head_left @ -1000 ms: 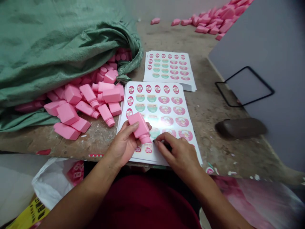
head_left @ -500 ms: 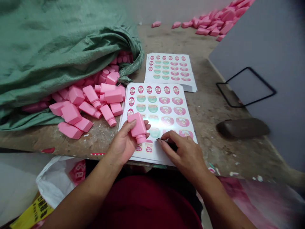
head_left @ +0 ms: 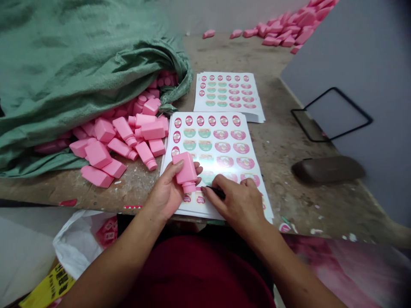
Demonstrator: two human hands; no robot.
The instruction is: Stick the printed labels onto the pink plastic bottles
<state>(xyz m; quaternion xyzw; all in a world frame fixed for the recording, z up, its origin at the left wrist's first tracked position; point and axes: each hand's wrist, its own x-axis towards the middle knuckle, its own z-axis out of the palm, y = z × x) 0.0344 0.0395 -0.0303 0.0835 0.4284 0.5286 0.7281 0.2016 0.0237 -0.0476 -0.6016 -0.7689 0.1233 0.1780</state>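
Note:
My left hand (head_left: 168,188) is closed around a pink plastic bottle (head_left: 185,167), whose neck tilts down toward me. Under it lies a stack of sticker sheets (head_left: 210,115) printed with pink and green oval labels. A thin black pointed tool (head_left: 218,192) is pinched in my right hand (head_left: 239,201), and its exact kind I cannot make out. The tool's tip is over the lower rows of stickers, just right of the bottle's neck. My right fingers partly cover the labels there.
A green woven sack (head_left: 80,85) spills several pink bottles (head_left: 98,154) on the left. Behind my stack lies a second stack of sticker sheets (head_left: 229,109). More pink bottles (head_left: 285,32) are heaped at the back right. A dark case (head_left: 327,170) and a black wire frame (head_left: 332,114) are at right.
My right hand has shifted left with the black tool, bringing its tip closer to the bottle's neck. The bottle stays in my left hand, nearly still.

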